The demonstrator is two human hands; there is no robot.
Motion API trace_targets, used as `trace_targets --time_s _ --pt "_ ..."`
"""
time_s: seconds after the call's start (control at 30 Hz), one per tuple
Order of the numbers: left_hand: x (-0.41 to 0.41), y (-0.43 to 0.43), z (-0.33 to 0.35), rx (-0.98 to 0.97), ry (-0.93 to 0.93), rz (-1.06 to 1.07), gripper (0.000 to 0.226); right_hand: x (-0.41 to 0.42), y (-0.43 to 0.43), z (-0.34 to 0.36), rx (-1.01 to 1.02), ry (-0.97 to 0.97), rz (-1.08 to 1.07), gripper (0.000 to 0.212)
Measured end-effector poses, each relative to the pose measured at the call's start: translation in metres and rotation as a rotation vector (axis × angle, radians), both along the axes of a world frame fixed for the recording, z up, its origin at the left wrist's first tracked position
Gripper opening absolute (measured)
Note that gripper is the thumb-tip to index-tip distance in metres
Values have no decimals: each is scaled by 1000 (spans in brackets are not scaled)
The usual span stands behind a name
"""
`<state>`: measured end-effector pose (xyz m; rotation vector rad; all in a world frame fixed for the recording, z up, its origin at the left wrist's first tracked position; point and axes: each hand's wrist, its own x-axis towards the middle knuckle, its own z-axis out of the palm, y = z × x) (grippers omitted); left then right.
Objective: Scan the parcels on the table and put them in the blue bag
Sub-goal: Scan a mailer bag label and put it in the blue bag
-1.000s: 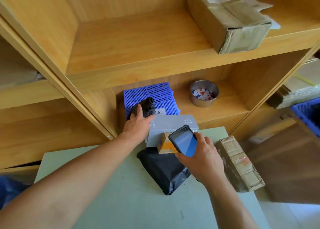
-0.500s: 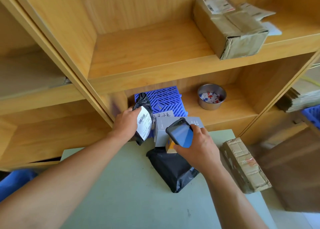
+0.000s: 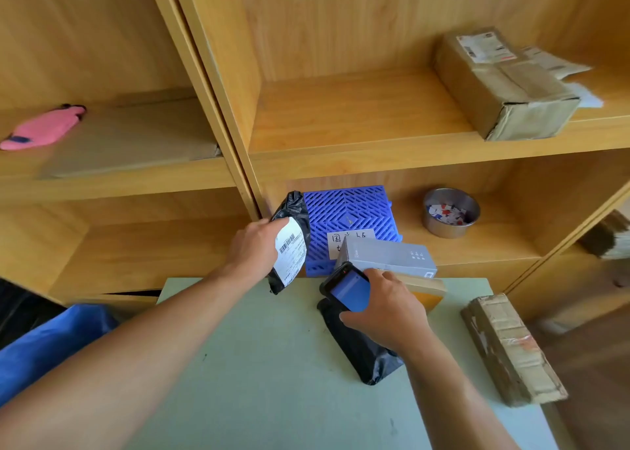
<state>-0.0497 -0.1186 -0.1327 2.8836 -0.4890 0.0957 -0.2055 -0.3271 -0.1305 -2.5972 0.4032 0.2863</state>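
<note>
One black parcel (image 3: 289,245) stands upright in left hand (image 3: 254,248), label facing scanner (image 3: 347,289).

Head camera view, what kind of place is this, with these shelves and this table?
Probably a parcel pickup or sorting point: wooden shelves hold a taped cardboard box with a shipping label, the left hand holds a black mailer with a barcode label, and the right hand holds a handheld scanner.

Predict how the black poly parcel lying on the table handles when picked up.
Probably floppy: the black poly parcel is wrinkled film with a crumpled end, so it may sag from an edge pinch. Likely light: the left hand holds a similar parcel up alone. Glossy film might slip; lying flat on the table, it shouldn't roll.
</note>
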Motion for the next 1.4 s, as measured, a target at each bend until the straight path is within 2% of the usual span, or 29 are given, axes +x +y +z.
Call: trace_targets --time_s 0.37,0.63,0.83,1.03,1.27,1.4 --pt "-13 27 -4 -66 2 -2 68 -3 17 1 -46 37 45 74" --pt "-48 77 -8 -126 62 162 73 3 62 4 -17 1 135 85" --pt "-79 184 4 -191 175 316 71 -3 124 19 14 -35 177 88" --pt "-143 301 14 -274 146 463 68 -14 224 40 32 -86 208 79" --pt "-203 456 14 -424 77 591 58 -33 389 47 45 -143 354 81" --pt "-245 516 15 -504 19 674 50 -50 456 32 107 -212 384 88"
